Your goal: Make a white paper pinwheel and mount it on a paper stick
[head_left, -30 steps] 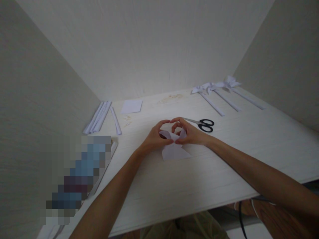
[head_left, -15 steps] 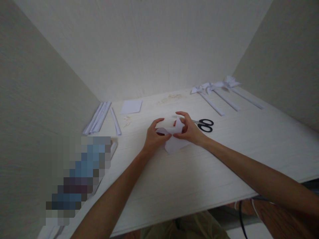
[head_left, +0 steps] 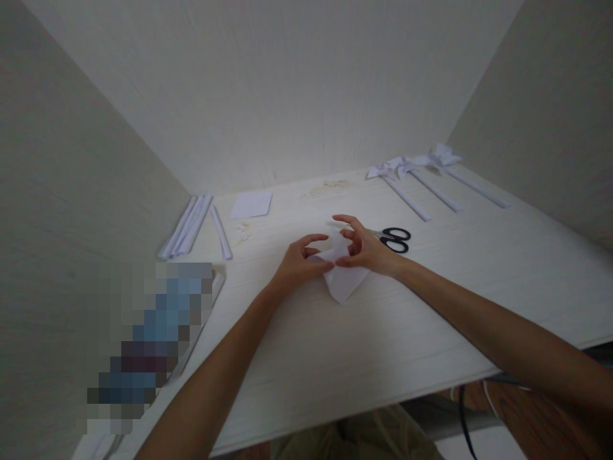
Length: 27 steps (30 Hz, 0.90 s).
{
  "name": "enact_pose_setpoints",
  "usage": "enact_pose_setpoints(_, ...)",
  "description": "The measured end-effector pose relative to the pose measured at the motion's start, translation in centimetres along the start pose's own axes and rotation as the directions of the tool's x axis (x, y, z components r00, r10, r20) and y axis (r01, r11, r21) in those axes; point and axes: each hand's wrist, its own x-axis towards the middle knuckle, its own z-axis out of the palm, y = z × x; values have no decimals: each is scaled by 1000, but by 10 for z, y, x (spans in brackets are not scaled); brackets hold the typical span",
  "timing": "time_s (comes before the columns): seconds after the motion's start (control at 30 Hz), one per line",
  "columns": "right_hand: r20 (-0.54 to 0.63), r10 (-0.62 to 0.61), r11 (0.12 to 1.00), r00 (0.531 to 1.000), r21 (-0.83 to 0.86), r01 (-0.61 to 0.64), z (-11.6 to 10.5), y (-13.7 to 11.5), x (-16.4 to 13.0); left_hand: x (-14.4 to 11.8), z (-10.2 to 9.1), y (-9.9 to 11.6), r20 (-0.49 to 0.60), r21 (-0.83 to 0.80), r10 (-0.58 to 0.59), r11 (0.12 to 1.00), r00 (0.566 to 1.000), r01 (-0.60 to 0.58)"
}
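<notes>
Above the middle of the white table point(head_left: 306, 345), a folded sheet of white paper point(head_left: 345, 281) is held between both hands. My left hand point(head_left: 301, 262) pinches its left side between thumb and fingers. On the other side, my right hand point(head_left: 364, 248) grips the paper, its index finger raised. One flap stands up between the hands and a pointed corner hangs toward me. Right behind my right hand lies a pair of scissors point(head_left: 396, 235) with black handles; its blades are partly hidden by that hand.
Several rolled paper sticks point(head_left: 189, 227) lie at the left, with a square paper sheet point(head_left: 251, 205) beside them. Paper flowers on stems point(head_left: 440, 160) rest at the back right. Small scraps point(head_left: 330, 185) sit near the back wall. A pixelated area point(head_left: 158, 332) covers the left edge.
The paper has turned in my hands, and its lower corner now points more directly toward me. My left hand has shifted slightly right, and its fingers have closed further over the paper.
</notes>
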Motion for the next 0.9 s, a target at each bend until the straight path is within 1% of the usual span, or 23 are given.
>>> enact_pose_setpoints(0.07,15,4,1000,1000,-1,-4,1,-2,-1,0,1,-1,15,31,3,1000,1000,-4)
enact_pose_setpoints(0.17,16,5,1000,1000,-8,-5,1,-3,-1,-1,3,-1,-1,47,6,999,1000,-6)
enact_pose_setpoints(0.23,5,2,1000,1000,-13,-2,2,-2,-1,-2,3,-2,-11,33,7,999,1000,-7)
enact_pose_setpoints(0.3,-28,-9,1000,1000,12,9,2,0,0,-2,4,-3,-47,-1,14,1000,999,-14)
enact_pose_setpoints(0.33,-54,-14,999,998,40,16,3,1,1,-2,4,-5,-88,-21,17,1000,996,-19)
enact_pose_setpoints(0.4,-117,-29,992,993,121,43,3,2,2,-1,5,-8,-213,-68,20,997,977,-35)
enact_pose_setpoints(0.5,-177,-51,966,983,239,94,4,2,4,1,6,-13,-404,-171,9,982,915,-86)
enact_pose_setpoints(0.57,-198,-70,957,978,264,122,4,3,4,2,5,-16,-473,-251,4,958,881,-139)
enact_pose_setpoints(0.67,-220,-129,959,967,220,178,2,5,4,5,4,-19,-523,-331,-3,922,852,-200)
enact_pose_setpoints(0.73,-227,-186,960,956,164,226,0,8,4,7,2,-21,-540,-343,-6,915,842,-213)
enact_pose_setpoints(0.83,-210,-243,965,947,45,258,-2,12,5,7,1,-22,-537,-330,-4,921,843,-206)
enact_pose_setpoints(0.9,-177,-240,970,955,-11,242,-2,12,5,7,1,-22,-521,-338,-8,920,853,-197)
